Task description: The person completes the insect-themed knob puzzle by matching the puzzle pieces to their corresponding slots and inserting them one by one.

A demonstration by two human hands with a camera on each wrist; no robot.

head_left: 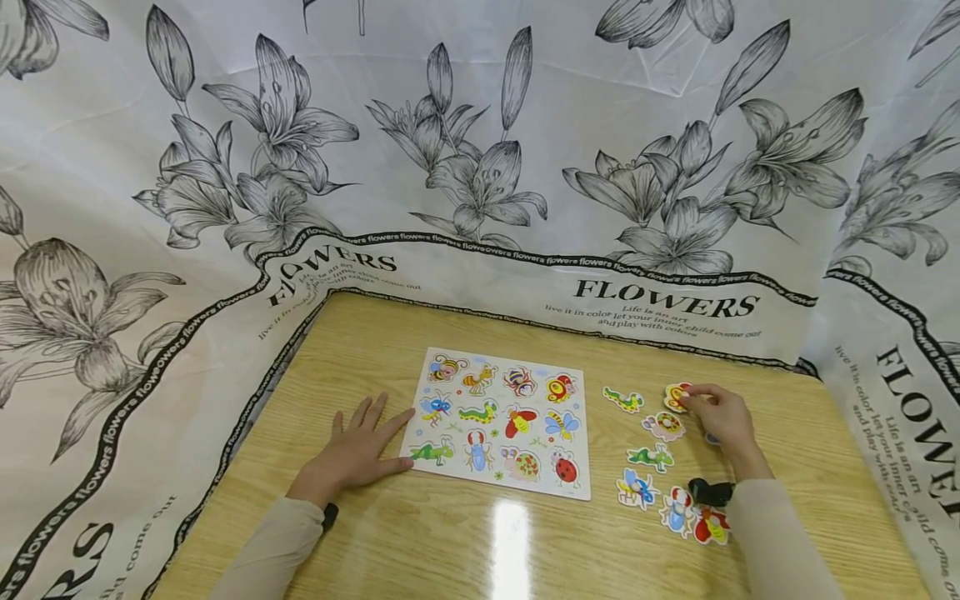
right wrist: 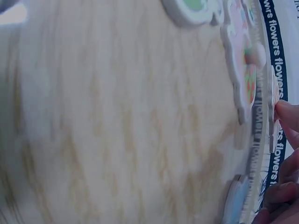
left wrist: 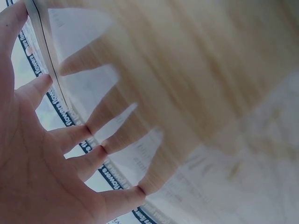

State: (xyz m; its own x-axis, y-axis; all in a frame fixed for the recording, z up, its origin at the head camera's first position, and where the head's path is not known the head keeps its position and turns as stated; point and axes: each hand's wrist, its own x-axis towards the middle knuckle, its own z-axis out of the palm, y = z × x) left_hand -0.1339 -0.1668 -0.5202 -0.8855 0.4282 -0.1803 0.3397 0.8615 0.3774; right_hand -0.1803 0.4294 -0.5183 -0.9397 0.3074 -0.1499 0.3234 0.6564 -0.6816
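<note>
A white puzzle board (head_left: 551, 489) with several printed insects lies flat on the wooden table. My left hand (head_left: 360, 450) rests palm down with spread fingers, its index finger and thumb at the board's left edge. To the right of the board, my right hand (head_left: 720, 421) pinches a red-and-yellow insect puzzle piece (head_left: 677, 397); the right wrist view shows that piece (right wrist: 272, 112) edge-on beside the fingers. Close by are a snail piece (head_left: 664, 427) and a blue piece (head_left: 712, 439) mostly covered by the hand. A green caterpillar piece (head_left: 622, 400) lies left of them.
Nearer the right sleeve lie a green grasshopper piece (head_left: 651, 457), a blue mosquito piece (head_left: 637, 489), a blue beetle piece (head_left: 677, 511) and a red-winged insect piece (head_left: 711, 526). Flower-printed cloth (head_left: 480, 275) borders the table (head_left: 420, 542) behind and at the sides.
</note>
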